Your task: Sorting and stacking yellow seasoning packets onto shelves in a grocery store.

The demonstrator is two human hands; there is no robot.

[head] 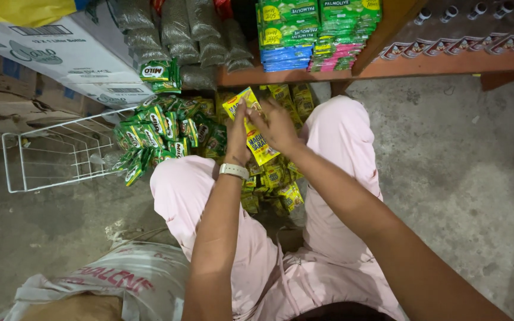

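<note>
Head view: the person sits low on a concrete floor with knees apart, in pale pink trousers, and both hands are raised over the lap. The left hand, with a pale watch band at the wrist, pinches the upper part of a strip of yellow sachets; its fingers are closed on the strip's left edge. The right hand is closed on the same strip from the right, thumb and fingers narrow on the packet edge. The strip hangs between the two hands, over a loose heap of more yellow sachets lying between the knees.

Just to the left of the hands lies a pile of green drink sachets, touching a white wire rack that lies tipped on the floor. Behind, an orange shelf carries stacked green, blue and pink sachets, and cardboard cartons stand at the left.

As a judgement: the strip is held only by its edges, so a sharp pull could tear a sachet open at the join, or the lower packets could slip down and mix with the heap below.
</note>
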